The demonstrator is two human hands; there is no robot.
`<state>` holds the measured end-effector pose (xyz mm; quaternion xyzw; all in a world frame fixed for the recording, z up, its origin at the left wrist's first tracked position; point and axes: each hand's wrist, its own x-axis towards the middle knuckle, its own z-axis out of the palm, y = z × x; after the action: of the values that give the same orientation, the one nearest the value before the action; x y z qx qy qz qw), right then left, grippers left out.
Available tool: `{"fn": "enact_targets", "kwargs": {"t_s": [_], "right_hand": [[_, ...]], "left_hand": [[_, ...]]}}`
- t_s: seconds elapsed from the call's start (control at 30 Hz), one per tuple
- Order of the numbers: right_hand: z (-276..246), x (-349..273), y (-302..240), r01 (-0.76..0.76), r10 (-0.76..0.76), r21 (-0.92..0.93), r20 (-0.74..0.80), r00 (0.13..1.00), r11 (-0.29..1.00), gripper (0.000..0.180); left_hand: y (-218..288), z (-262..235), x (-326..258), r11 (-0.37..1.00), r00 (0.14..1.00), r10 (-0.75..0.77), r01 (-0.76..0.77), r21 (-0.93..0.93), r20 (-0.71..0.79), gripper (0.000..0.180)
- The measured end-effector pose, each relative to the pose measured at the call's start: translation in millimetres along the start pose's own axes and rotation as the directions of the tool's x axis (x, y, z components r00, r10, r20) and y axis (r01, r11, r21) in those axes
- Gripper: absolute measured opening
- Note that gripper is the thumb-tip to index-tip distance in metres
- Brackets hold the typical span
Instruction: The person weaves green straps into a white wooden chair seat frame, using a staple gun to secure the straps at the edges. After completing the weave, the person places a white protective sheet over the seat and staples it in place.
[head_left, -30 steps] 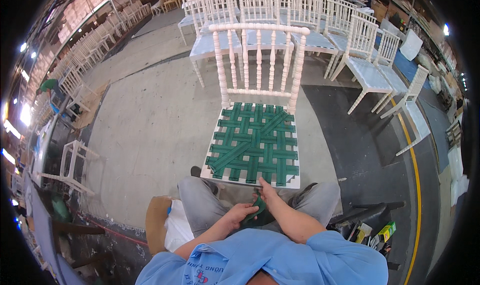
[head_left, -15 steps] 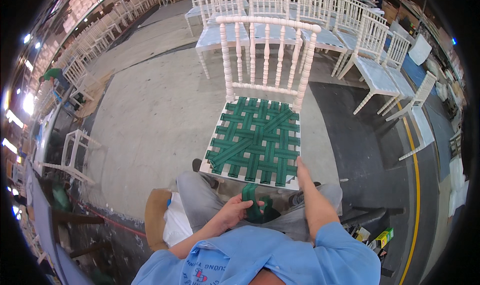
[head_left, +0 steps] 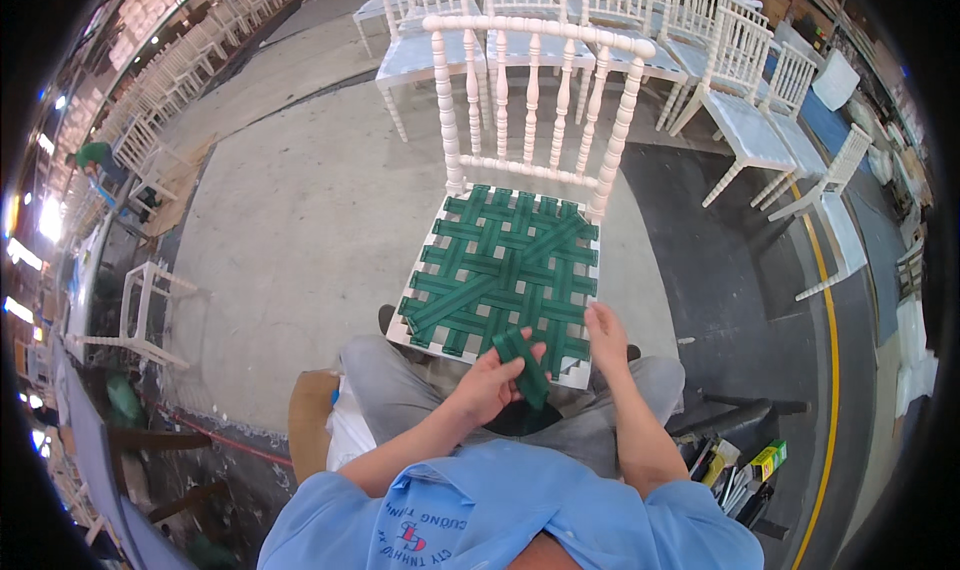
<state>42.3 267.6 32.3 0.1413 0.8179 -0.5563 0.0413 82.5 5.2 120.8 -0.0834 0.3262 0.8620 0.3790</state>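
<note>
A white chair (head_left: pixel 536 163) with turned spindles stands facing me between my knees. Its seat is woven from green webbing straps (head_left: pixel 500 270), with one strap running diagonally across the others. Over the front edge of the seat, my left hand (head_left: pixel 492 378) is closed on a loose, folded length of green webbing (head_left: pixel 523 365). My right hand (head_left: pixel 607 338) is at the right side of the seat near the front corner, its fingers curled against the edge. What lies under those fingers is hidden.
Rows of white chairs (head_left: pixel 745 135) with pale seats stand behind and to the right. A bare white frame (head_left: pixel 145 315) lies at left. Tools and a yellow-green box (head_left: pixel 768 460) sit by my right side. A person in green (head_left: pixel 97 158) bends over far left.
My left hand has lifted the webbing from my lap to the seat's front edge. My right hand has shifted slightly along the seat's side, and the chair has turned a little.
</note>
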Motion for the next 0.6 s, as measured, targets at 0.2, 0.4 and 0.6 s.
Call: {"fn": "enact_targets", "kwargs": {"t_s": [0.2, 0.4, 0.6], "right_hand": [[17, -59, -53, -0.199, -0.075, 0.519, 0.46, 0.885, 0.831, 0.032], [-8, -73, -58, -0.239, 0.083, 0.369, 0.39, 0.917, 0.898, 0.017], [-30, -61, -41, -0.304, 0.209, 0.268, 0.33, 0.921, 0.914, 0.017]], "left_hand": [[38, 23, 52, 0.976, 0.975, 0.218, -0.217, 0.033, -0.045, 0.046], [88, -3, 87, 0.95, 0.918, 0.277, -0.217, 0.224, -0.285, 0.011], [111, -42, 141, 0.851, 0.923, 0.259, -0.079, 0.519, -0.284, 0.016]]}}
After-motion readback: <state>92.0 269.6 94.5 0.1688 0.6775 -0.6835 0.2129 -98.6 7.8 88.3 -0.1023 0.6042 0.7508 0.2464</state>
